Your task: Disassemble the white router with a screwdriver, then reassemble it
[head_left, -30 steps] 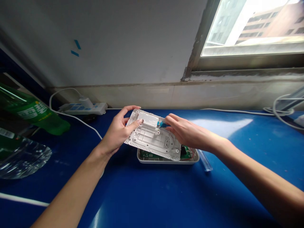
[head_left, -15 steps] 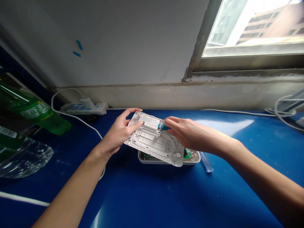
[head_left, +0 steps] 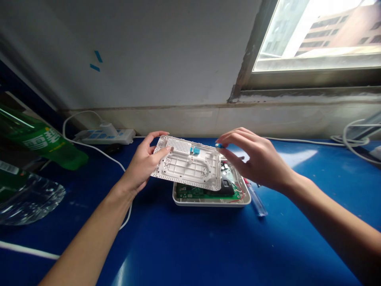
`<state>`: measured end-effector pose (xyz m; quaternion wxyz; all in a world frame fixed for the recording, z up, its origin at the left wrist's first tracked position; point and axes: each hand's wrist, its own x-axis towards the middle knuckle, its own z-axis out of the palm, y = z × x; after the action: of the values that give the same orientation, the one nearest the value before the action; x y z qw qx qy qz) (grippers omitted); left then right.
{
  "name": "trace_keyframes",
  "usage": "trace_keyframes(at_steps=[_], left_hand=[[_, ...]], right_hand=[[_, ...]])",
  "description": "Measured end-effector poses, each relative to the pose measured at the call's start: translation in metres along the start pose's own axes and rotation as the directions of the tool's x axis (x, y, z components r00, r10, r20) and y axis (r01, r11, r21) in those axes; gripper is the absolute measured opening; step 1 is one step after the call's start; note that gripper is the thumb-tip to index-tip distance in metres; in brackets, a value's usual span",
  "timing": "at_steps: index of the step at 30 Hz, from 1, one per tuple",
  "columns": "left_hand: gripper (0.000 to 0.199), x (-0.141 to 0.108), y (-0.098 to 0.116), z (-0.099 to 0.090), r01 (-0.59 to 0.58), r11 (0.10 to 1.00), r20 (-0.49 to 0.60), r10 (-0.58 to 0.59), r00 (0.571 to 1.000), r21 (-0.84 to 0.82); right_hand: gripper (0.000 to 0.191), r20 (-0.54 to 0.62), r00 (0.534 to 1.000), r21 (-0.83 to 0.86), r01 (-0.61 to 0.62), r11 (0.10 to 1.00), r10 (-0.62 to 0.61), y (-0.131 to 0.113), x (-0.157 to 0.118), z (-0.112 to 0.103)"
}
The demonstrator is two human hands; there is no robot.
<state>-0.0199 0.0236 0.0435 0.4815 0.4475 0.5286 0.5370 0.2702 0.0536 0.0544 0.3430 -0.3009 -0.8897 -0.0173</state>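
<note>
My left hand (head_left: 143, 165) grips the left end of a white perforated plastic cover (head_left: 186, 170), thumb on its near face. The cover is tilted and held above an open white casing (head_left: 208, 204). A blue fitting (head_left: 195, 151) sits in the cover's upper part. To the right, my right hand (head_left: 258, 159) pinches a small blue-and-white connector (head_left: 219, 145) between thumb and fingertips, near the cover's upper right corner. Inside the casing lie a green circuit board (head_left: 190, 191), a black part (head_left: 223, 190) and thin wires. The cover hides the casing's left part.
A clear-handled tool (head_left: 258, 203) lies right of the casing on the blue tabletop (head_left: 190, 246). On the left are a green bottle (head_left: 44, 139), a clear bottle (head_left: 29, 198), a white power strip (head_left: 125, 136) and a white cable (head_left: 114, 156). Coiled cable (head_left: 348, 137) lies far right.
My right hand has moved right and up, away from the blue fitting, with the small connector in its fingertips. The cover has shifted left and up, showing more of the casing.
</note>
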Motion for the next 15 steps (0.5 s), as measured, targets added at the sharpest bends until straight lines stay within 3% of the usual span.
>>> trace_keyframes(at_steps=[2, 6, 9, 11, 13, 15], left_hand=[[0.060, 0.002, -0.001, -0.001, -0.037, 0.999, -0.069, 0.036, 0.997, -0.007], [0.057, 0.003, -0.004, 0.001, -0.127, 0.991, -0.169, 0.119, 0.978, -0.042], [0.061, -0.001, -0.007, 0.010, -0.115, 0.986, -0.133, 0.099, 0.986, -0.122], [0.061, -0.006, -0.009, 0.017, -0.073, 0.981, -0.075, 0.060, 0.995, -0.179], [0.060, -0.011, -0.010, 0.026, -0.040, 0.972, -0.022, 0.036, 0.999, -0.233], [0.058, -0.016, -0.012, 0.034, -0.034, 0.959, 0.014, 0.040, 0.999, -0.282]], right_hand=[[0.009, -0.018, 0.998, -0.001, -0.055, 0.998, 0.055, 0.001, -0.009, -0.003], [0.005, 0.060, 0.993, 0.065, -0.109, 0.992, 0.105, 0.005, -0.035, 0.000], [0.006, 0.136, 0.982, 0.098, -0.143, 0.985, 0.129, 0.006, -0.048, 0.005], [0.014, 0.128, 0.968, 0.136, -0.233, 0.963, 0.216, 0.004, -0.051, 0.004], [0.030, 0.085, 0.919, 0.243, -0.394, 0.886, 0.385, 0.001, -0.050, 0.001], [0.042, 0.052, 0.827, 0.383, -0.535, 0.753, 0.560, 0.000, -0.048, -0.003]])
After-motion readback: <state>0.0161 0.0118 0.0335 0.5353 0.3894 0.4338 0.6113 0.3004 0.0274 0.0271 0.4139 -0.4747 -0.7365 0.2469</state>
